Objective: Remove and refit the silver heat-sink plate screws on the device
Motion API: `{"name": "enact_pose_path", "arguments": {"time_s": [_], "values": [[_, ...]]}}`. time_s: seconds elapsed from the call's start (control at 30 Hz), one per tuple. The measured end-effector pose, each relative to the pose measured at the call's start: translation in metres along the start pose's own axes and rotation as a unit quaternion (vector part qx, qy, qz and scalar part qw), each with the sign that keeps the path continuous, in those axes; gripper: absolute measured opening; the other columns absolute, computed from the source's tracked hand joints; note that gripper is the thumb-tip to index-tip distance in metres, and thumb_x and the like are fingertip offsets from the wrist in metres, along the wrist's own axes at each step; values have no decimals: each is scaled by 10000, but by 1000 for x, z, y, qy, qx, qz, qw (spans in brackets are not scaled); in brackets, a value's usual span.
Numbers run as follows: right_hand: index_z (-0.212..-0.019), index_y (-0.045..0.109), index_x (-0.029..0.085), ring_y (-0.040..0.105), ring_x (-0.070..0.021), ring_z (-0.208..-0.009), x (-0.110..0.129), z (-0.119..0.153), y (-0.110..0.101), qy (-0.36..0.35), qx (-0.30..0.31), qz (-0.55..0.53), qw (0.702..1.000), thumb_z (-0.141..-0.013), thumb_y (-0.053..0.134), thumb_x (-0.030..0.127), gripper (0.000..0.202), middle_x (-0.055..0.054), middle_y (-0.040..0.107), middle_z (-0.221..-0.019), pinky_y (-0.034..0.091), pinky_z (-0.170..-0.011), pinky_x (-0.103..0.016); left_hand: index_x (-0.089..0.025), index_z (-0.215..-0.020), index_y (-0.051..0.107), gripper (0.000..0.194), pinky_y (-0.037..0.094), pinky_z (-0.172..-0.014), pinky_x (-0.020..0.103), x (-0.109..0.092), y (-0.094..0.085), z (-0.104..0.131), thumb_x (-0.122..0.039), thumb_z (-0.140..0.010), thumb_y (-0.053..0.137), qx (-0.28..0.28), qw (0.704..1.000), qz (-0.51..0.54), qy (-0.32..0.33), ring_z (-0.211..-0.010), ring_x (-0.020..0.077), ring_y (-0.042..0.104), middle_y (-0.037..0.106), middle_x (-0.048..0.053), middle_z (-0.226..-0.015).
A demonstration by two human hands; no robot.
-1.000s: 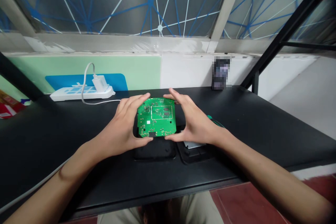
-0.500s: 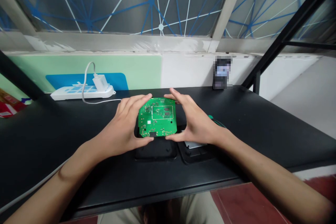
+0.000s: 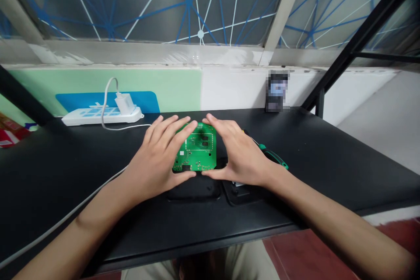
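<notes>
A green circuit board [image 3: 198, 157] is held up above the desk, its component side facing me. My left hand [image 3: 157, 157] covers its left part, thumb along the lower edge and index finger by the top edge, the other fingers fanned out. At the right side, my right hand [image 3: 241, 151] grips the board between thumb below and fingers above. Under the board lies a black plastic cover [image 3: 193, 190]. Beside it is a second black casing [image 3: 244, 196], mostly hidden by my right hand, with a bit of silvery plate showing.
Behind my right wrist lies a tool with green-and-black handles [image 3: 277, 159]. A white power strip [image 3: 98, 117] with a plugged-in charger [image 3: 125, 103] stands at the back left. Its white cable [image 3: 65, 216] runs along the left. A blurred-out device [image 3: 277, 92] leans on the wall.
My left hand has shifted right over the board, its fingers spreading and covering more of it. The board has moved slightly left, and more of the green-handled tool shows.
</notes>
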State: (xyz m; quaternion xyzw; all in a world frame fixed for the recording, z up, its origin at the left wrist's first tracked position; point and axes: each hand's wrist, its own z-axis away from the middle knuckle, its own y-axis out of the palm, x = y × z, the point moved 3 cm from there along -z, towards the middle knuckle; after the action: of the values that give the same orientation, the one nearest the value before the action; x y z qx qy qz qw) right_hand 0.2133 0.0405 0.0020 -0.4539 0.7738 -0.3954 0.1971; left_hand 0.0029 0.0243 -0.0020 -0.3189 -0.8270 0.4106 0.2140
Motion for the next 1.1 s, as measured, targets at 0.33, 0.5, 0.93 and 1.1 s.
{"name": "enact_pose_path", "arguments": {"time_s": [0.33,0.5,0.93,1.1], "values": [[-1610,-87,260,401,-349,-1452,11,2,5,-37,-5,-2,999,-882,671,490,1076,-175,391,-1581,443,-1139,-605,-276,-1583,182,956,229,-1216,610,-5,-2,1,-396,-819,744,-17,1000,-6,19,-1372,387,448,466,120,-1529],[-1603,-78,290,351,-337,-1506,7,2,-1,32,-46,-140,989,-812,754,523,1172,-178,267,-1646,435,-1171,-576,-295,-1561,220,969,355,-1137,613,-4,-11,-2,-442,-783,779,-58,997,26,-49,-1334,412,468,496,123,-1483],[-1593,102,277,496,-292,-1407,-6,5,12,147,-36,-276,949,-906,670,459,910,-164,497,-1509,492,-1120,-564,-350,-1488,197,1020,386,-1172,566,10,-15,-1,-386,-725,873,-45,854,474,-210,-1419,342,455,469,108,-1504],[-1598,75,284,509,-299,-1407,-1,4,15,112,12,-308,944,-814,777,474,1070,-160,491,-1530,513,-1107,-550,-351,-1471,208,1097,540,-1036,547,5,-20,-5,-395,-643,926,-20,805,550,-221,-1356,399,525,527,101,-1467]]}}
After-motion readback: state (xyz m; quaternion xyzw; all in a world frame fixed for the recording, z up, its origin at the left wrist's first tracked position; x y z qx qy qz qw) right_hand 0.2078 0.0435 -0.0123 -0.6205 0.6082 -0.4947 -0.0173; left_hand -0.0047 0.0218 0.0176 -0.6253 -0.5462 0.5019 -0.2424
